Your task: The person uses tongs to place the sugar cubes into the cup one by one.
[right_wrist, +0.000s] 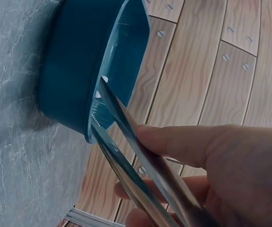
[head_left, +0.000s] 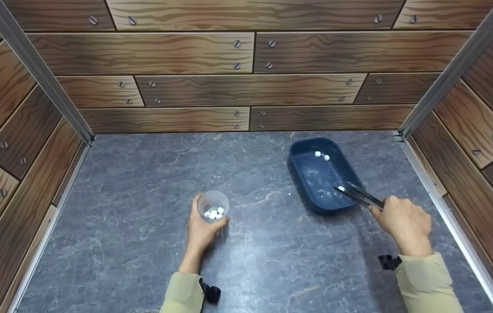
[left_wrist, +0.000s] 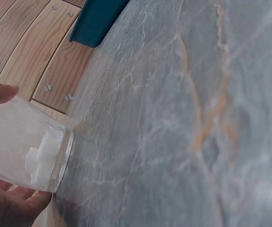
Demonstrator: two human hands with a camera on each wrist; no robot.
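My left hand (head_left: 203, 228) grips a clear plastic cup (head_left: 206, 198), thumb on one side and fingers on the other. Several small white cubes (left_wrist: 45, 150) lie at the bottom of the cup. In my right hand (head_left: 403, 221) is a pair of metal tongs (right_wrist: 150, 165), whose serrated tips stand apart over the near end of a dark blue tub (head_left: 309, 198). One white cube (head_left: 341, 188) shows between the tips in the head view; I cannot tell whether they pinch it. Two more white cubes (head_left: 322, 155) lie at the tub's far end.
Grey marbled table surface (head_left: 142, 174) runs between the cup and the tub. A tiny white crumb (head_left: 289, 194) lies left of the tub. Wood-patterned panels (head_left: 194, 89) wall off the back and both sides, with metal rails (head_left: 442, 206) along the edges.
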